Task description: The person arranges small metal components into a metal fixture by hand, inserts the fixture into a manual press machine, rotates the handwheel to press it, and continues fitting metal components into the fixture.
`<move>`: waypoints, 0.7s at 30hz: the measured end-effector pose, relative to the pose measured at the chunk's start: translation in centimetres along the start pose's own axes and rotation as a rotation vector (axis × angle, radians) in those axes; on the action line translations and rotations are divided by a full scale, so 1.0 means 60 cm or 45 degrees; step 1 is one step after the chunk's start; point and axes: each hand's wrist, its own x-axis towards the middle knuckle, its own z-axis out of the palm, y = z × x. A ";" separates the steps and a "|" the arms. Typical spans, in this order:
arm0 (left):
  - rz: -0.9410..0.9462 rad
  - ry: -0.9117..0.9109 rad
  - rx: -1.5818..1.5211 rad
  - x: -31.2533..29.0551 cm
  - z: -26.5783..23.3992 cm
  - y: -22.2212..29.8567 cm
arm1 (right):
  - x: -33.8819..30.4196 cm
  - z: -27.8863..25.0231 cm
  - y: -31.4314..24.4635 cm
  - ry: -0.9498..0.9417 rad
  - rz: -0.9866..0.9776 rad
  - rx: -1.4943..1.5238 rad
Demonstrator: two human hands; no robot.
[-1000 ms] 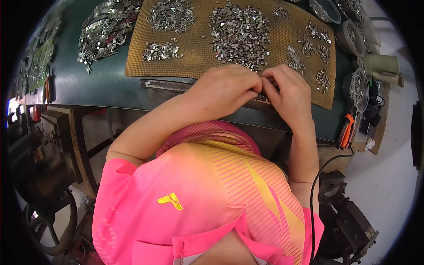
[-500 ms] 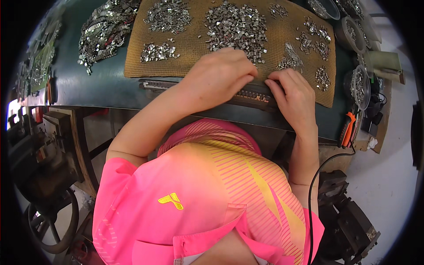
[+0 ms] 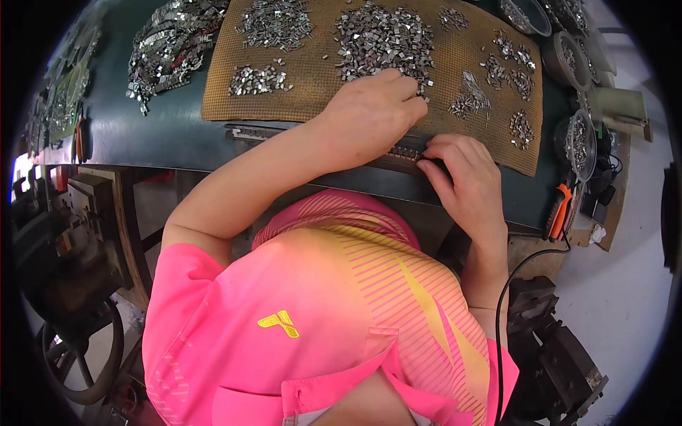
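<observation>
My left hand [image 3: 373, 117] is over the lower edge of a big pile of small silvery metal pieces [image 3: 383, 42]. Its thumb and fingers are drawn together in a pinch, and whatever is between the tips is too small or hidden to name. A long dark rail [image 3: 249, 133] lies along the table's front edge, partly covered by my left forearm. Small coppery and grey pieces [image 3: 405, 153] stand in a row in its right part. At that end my right hand [image 3: 465, 177] has curled fingers, with thumb and fingertips close together at the rail; what they grip is hidden.
A brown textured mat [image 3: 312, 99] carries several smaller heaps, including thin metal pins [image 3: 470, 96]. Linked metal strips [image 3: 167, 53] lie at the left on the green table [image 3: 170, 145]. Clear tubs of parts [image 3: 579, 145] and orange-handled pliers [image 3: 559, 211] stand at the right edge.
My left hand has moved slightly right and up, over the pile's lower edge. My right hand has dropped a little toward me and sits closer to the rail's row of pieces.
</observation>
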 end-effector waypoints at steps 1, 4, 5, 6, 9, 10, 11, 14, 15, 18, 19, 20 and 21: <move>-0.005 0.044 -0.042 -0.002 0.000 -0.001 | 0.002 -0.001 0.000 -0.016 0.014 0.015; -0.053 0.102 -0.117 -0.007 -0.012 0.001 | 0.011 -0.004 0.010 0.023 0.059 0.082; -0.094 0.115 -0.153 -0.009 -0.018 0.002 | 0.015 -0.001 0.015 0.024 0.053 0.079; -0.094 0.120 -0.148 -0.011 -0.022 0.001 | 0.019 0.006 0.021 0.089 0.136 0.082; -0.175 0.102 -0.295 -0.021 -0.033 -0.001 | 0.040 0.022 0.037 0.168 0.229 0.001; -0.203 0.084 -0.323 -0.024 -0.037 -0.001 | 0.047 0.027 0.040 0.182 0.243 -0.084; -0.232 0.067 -0.349 -0.028 -0.041 -0.001 | 0.053 0.031 0.041 0.181 0.241 -0.082; -0.326 0.124 -0.490 -0.040 -0.045 0.004 | 0.065 0.041 0.046 0.139 0.216 -0.256; -0.326 0.122 -0.493 -0.043 -0.047 0.005 | 0.066 0.043 0.050 0.139 0.196 -0.270; -0.399 0.081 -0.536 -0.048 -0.050 0.007 | 0.066 0.044 0.054 0.141 0.169 -0.266; -0.392 0.061 -0.526 -0.049 -0.051 0.007 | 0.065 0.043 0.054 0.144 0.160 -0.248; -0.385 0.043 -0.515 -0.049 -0.052 0.006 | 0.064 0.040 0.053 0.143 0.161 -0.249; -0.385 0.043 -0.517 -0.048 -0.053 0.005 | 0.058 0.034 0.050 0.148 0.147 -0.185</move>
